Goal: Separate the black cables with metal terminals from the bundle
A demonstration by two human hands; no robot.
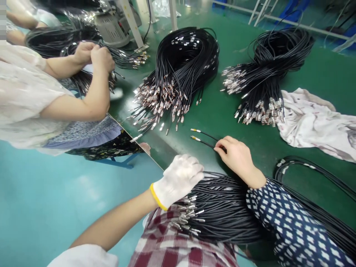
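My right hand (235,154), bare below a dark patterned sleeve, pinches two black cables (206,143) between thumb and fingers. Their metal ends, each with a yellow mark, stick out to the left over the green table. My left hand (182,174) wears a white knitted glove with a yellow cuff. Its fingers are curled closed at the upper left edge of a bundle of black cables (225,207); what they grip, if anything, is hidden. The bundle lies across my lap and the table edge, its silver connectors (189,217) pointing left beside the checked cloth.
Two heaps of connector-ended cables, one central (186,63) and one farther right (278,55), lie on the green table (222,107). A crumpled white cloth (314,122) and a cable coil (294,160) are at right. At left a co-worker (80,89) handles cables near a grey machine (111,29).
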